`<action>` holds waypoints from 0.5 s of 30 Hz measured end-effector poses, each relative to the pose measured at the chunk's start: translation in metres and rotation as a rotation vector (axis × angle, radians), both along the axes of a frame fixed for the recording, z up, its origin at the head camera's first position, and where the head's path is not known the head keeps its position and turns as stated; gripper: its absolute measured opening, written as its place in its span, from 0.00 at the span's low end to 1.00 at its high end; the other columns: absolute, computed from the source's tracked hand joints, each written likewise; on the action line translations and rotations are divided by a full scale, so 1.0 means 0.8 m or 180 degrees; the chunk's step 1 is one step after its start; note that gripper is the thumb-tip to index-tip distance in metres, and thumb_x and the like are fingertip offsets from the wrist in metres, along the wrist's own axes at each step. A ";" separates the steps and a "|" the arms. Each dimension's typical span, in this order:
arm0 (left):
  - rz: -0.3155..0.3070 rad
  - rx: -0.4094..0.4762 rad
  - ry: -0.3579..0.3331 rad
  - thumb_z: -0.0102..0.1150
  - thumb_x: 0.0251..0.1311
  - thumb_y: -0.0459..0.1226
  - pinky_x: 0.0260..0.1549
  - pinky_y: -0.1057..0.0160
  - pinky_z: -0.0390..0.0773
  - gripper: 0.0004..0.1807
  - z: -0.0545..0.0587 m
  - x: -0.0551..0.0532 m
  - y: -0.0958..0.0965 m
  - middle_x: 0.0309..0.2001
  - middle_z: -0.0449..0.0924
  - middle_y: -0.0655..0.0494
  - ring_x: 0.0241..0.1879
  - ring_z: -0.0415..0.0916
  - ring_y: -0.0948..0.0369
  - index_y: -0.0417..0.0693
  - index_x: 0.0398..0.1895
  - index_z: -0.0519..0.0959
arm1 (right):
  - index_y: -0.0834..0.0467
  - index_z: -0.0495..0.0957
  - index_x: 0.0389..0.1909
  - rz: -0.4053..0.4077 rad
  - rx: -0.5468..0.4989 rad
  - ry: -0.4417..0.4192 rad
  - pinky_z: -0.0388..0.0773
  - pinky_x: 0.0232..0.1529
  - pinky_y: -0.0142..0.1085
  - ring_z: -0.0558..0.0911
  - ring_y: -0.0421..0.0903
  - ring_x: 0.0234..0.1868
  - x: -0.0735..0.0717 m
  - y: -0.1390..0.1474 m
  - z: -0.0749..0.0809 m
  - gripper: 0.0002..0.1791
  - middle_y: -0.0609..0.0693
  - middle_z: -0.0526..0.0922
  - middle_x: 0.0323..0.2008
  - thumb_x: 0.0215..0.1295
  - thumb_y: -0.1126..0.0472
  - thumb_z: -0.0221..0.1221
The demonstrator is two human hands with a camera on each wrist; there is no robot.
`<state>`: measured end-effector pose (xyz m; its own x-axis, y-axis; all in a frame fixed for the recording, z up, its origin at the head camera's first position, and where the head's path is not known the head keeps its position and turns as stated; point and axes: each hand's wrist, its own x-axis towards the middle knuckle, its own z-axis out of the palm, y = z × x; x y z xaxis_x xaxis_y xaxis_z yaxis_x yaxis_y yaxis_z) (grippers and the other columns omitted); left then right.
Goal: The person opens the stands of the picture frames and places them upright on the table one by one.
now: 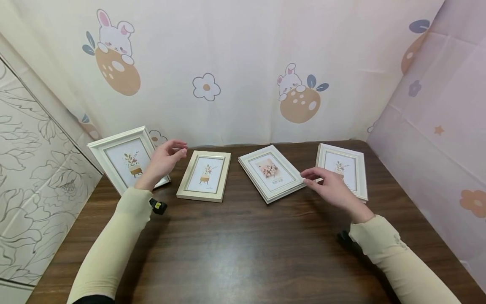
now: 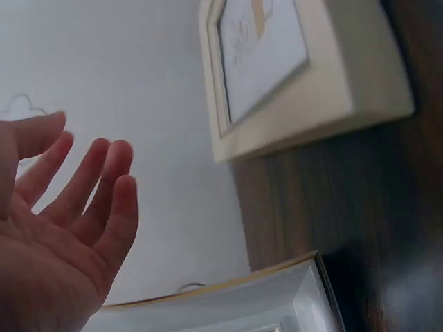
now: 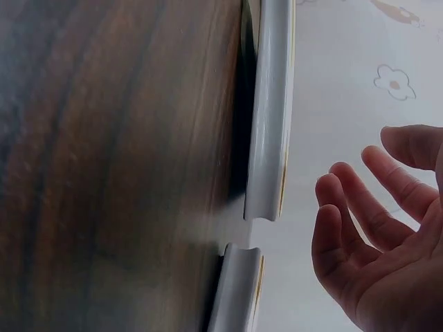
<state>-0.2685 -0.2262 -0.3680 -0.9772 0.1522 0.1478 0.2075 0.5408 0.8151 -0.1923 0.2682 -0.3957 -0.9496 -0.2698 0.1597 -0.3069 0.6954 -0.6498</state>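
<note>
With loosely bent fingers and nothing in it, my left hand (image 1: pixel 161 162) hovers between a large white picture frame (image 1: pixel 104 147) and a cream picture frame (image 1: pixel 182 192). The large one is tilted up at the far left. In the left wrist view, the left hand (image 2: pixel 66 221) is apart from the cream frame (image 2: pixel 332 90). My right hand (image 1: pixel 336 190) is above the table, its fingertips by the corner of a white frame with a flower photo (image 1: pixel 271 171). The right wrist view has that right hand (image 3: pixel 387 242) empty, fingers spread. Another white frame (image 1: pixel 360 169) stands partly behind it.
All the frames stand along the back of a dark wooden table (image 1: pixel 228 253). A pale curtain (image 1: pixel 243 55) with rabbit prints hangs right behind them. Patterned panels flank the left and right sides.
</note>
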 end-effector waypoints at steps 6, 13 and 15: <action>0.0003 -0.0238 -0.0353 0.54 0.73 0.42 0.56 0.47 0.73 0.19 -0.009 -0.030 0.003 0.61 0.75 0.48 0.58 0.74 0.50 0.49 0.64 0.72 | 0.60 0.81 0.50 0.0175 0.0022 0.0107 0.78 0.44 0.43 0.79 0.48 0.43 0.008 -0.004 -0.003 0.11 0.52 0.84 0.43 0.70 0.62 0.61; -0.0038 -0.0468 -0.0525 0.54 0.73 0.39 0.58 0.44 0.71 0.20 -0.033 -0.060 0.015 0.62 0.73 0.44 0.63 0.68 0.46 0.45 0.64 0.72 | 0.59 0.81 0.51 0.0303 0.0080 0.0037 0.78 0.44 0.47 0.80 0.47 0.44 0.017 -0.009 -0.002 0.12 0.51 0.83 0.44 0.69 0.62 0.62; -0.0060 -0.0553 -0.0568 0.54 0.72 0.38 0.59 0.44 0.70 0.20 -0.038 -0.066 0.018 0.63 0.73 0.43 0.64 0.67 0.45 0.44 0.65 0.71 | 0.59 0.81 0.51 0.0339 0.0078 -0.0005 0.78 0.45 0.48 0.81 0.47 0.45 0.018 -0.012 -0.002 0.12 0.52 0.83 0.46 0.69 0.62 0.62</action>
<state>-0.3213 -0.2115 -0.3985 -0.9823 0.1787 -0.0569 0.0800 0.6735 0.7348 -0.1779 0.2590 -0.3975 -0.9155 -0.3730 0.1506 -0.3790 0.6745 -0.6335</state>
